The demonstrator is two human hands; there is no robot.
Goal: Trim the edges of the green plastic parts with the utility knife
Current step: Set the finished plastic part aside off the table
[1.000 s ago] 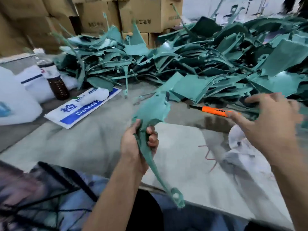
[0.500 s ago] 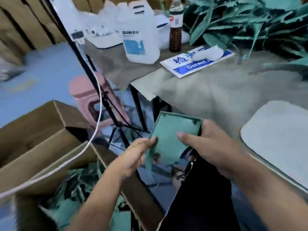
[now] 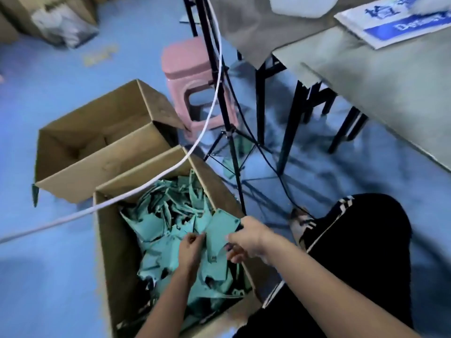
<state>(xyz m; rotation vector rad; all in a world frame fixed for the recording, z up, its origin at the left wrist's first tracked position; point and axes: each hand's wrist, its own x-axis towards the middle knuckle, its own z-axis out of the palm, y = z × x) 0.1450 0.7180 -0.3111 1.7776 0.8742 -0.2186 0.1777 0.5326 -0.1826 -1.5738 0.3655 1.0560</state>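
A flat green plastic part (image 3: 218,231) hangs just above a cardboard box (image 3: 114,242) that is filled with several more green plastic parts (image 3: 168,223). My left hand (image 3: 191,248) pinches the part's left edge. My right hand (image 3: 246,237) grips its right edge, thumb on top and fingers underneath. Both hands are over the right half of the box. The utility knife is out of view.
A second cardboard box (image 3: 97,140) stands open behind the full one. A pink stool (image 3: 192,69), black tripod legs (image 3: 230,132) and a white cable (image 3: 210,123) crowd the blue floor. The grey-covered table (image 3: 380,89) is at upper right, my black-trousered leg (image 3: 358,242) below it.
The view swung from the table down to the floor. The green part went from my left hand alone into both hands, then down over the full box.
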